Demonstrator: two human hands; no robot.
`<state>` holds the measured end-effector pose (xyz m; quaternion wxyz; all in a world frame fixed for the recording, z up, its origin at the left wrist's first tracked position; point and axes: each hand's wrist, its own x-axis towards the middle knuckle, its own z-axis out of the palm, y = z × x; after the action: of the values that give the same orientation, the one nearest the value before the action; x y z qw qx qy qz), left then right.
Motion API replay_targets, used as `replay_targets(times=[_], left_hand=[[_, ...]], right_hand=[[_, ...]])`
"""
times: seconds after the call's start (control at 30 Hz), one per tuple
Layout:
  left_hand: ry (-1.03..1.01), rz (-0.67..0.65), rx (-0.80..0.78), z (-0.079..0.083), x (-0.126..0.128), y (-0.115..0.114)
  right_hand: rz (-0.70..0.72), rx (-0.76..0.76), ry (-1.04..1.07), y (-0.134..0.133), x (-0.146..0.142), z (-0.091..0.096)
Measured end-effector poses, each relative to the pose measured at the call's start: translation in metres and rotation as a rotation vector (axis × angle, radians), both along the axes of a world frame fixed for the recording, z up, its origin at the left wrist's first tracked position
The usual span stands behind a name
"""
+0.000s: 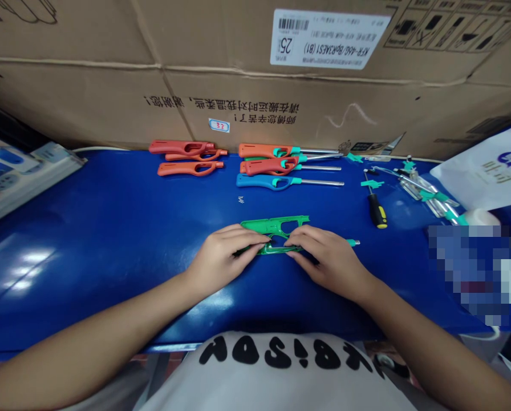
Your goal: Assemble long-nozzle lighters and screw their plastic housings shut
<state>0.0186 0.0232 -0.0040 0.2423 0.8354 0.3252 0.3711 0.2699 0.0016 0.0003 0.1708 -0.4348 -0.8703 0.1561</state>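
Observation:
A green plastic lighter shell point(276, 226) lies on the blue table point(110, 228) in front of me, with a metal tip point(355, 243) sticking out to the right. My left hand point(221, 254) grips its left part, fingers pinched together. My right hand point(324, 257) presses on its right part, fingers curled over it. Both hands hide the lower half of the shell.
Orange handle shells point(189, 157) and assembled orange and blue long lighters point(281, 165) lie at the back. A yellow-and-black screwdriver point(377, 214) and loose metal tubes with teal parts point(426, 194) lie to the right. Cardboard boxes point(255, 74) wall the back; a white bag point(490, 165) sits far right.

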Motion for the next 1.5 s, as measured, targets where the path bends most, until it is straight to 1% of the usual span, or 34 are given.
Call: replay_targets(times=[0.17, 0.4, 0.73, 0.87, 1.07, 1.17, 1.27, 1.5], left_hand=[[0.004, 0.022, -0.007, -0.0014, -0.0013, -0.0032], [-0.019, 0.017, -0.008, -0.0046, -0.0010, -0.0051], [-0.022, 0.045, -0.034, -0.0036, 0.0011, -0.0037], [-0.023, 0.038, -0.029, -0.0030, 0.0011, -0.0040], [-0.029, 0.036, -0.024, -0.0029, 0.0004, -0.0037], [-0.036, 0.035, -0.022, -0.0028, 0.0007, -0.0040], [-0.043, 0.038, -0.036, -0.0017, 0.0017, -0.0050], [-0.057, 0.026, -0.078, -0.0019, 0.0030, -0.0069]], right_hand=[[-0.001, -0.009, 0.026, -0.0001, -0.0016, -0.0021], [0.004, -0.014, 0.032, 0.0004, -0.0022, -0.0020], [-0.010, -0.035, 0.053, -0.0006, -0.0022, -0.0012], [-0.013, -0.035, 0.040, -0.0001, -0.0018, -0.0010], [-0.006, 0.004, 0.030, -0.0006, -0.0007, -0.0019], [0.019, 0.018, -0.030, -0.0013, -0.0006, -0.0020], [0.044, 0.005, -0.069, -0.0014, -0.0007, -0.0025], [0.055, -0.047, -0.017, -0.0001, -0.0011, -0.0031]])
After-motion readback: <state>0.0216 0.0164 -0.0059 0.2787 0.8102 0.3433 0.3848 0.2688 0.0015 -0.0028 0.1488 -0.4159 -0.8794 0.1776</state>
